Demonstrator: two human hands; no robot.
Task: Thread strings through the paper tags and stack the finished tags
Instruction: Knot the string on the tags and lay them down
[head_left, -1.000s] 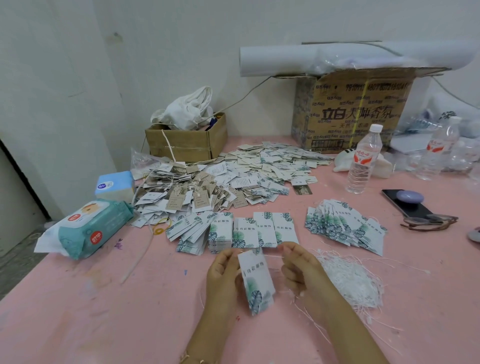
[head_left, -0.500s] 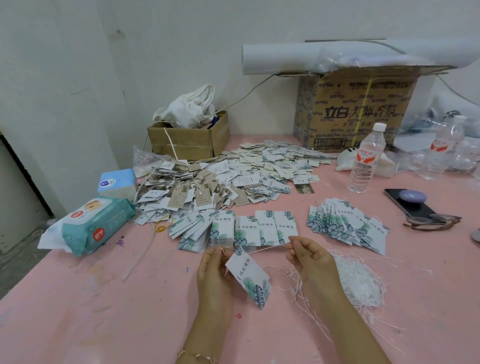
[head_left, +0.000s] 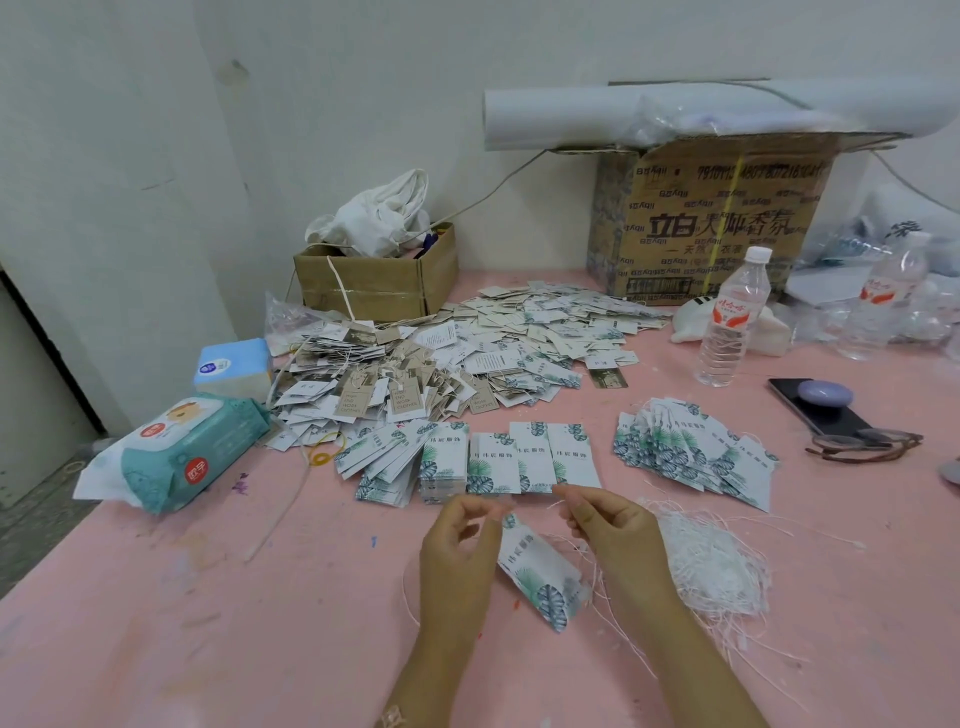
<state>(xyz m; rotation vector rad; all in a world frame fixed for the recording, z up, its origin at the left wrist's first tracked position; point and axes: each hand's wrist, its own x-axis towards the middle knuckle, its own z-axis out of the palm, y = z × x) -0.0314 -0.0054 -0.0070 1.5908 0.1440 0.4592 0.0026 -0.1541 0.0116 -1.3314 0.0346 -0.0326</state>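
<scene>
Threading in hand, we judge: our left hand (head_left: 457, 551) and right hand (head_left: 615, 535) pinch thin white string (head_left: 557, 504), fingers curled; leaf-printed white paper tag (head_left: 540, 577) hangs between, just below the row of unstrung tags (head_left: 519, 457). Next: knot, then onto fanned tag stack (head_left: 691, 457) right of that row.

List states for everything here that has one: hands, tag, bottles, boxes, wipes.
left hand, pinches the top of the tag
right hand, pinches a string end
tag, hanging tilted, leaf end down
near water bottle, upright, capped
small box, open, white cloth inside
large carton, flaps open, roll lying on top
wipes pack, lying flat, lid closed
glasses, folded
phone, lying flat, round grip on top
</scene>
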